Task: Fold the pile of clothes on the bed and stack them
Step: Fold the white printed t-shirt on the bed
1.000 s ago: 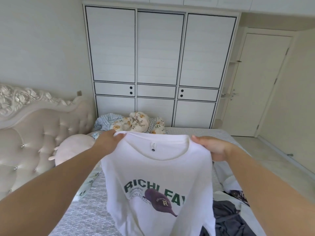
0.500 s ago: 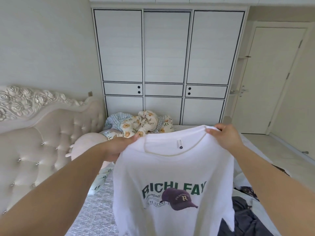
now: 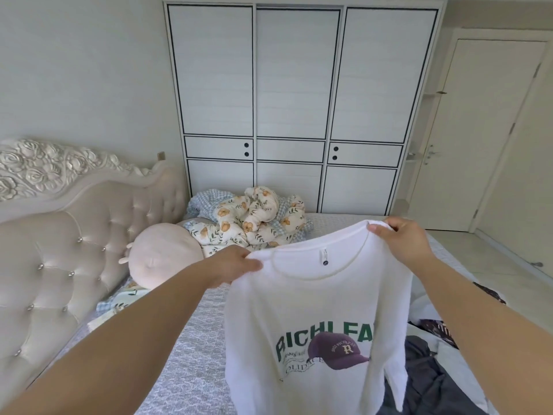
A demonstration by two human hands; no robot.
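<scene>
Grey patterned bed (image 3: 191,366), floral quilt (image 3: 248,223) bunched, round pink cushion (image 3: 163,256) beside it, dark clothes (image 3: 431,381).

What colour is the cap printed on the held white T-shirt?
Maroon, on the white T-shirt; head view shows it best.

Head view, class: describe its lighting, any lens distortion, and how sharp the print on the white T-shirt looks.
Head view: soft, even daylight, no hard shadows or glare; wide-angle bending bows the wardrobe and door lines and stretches the forearms near the bottom edge; the white T-shirt, gripped by left hand and right hand, is fairly sharp, its green lettering legible though partly lost in folds.
</scene>
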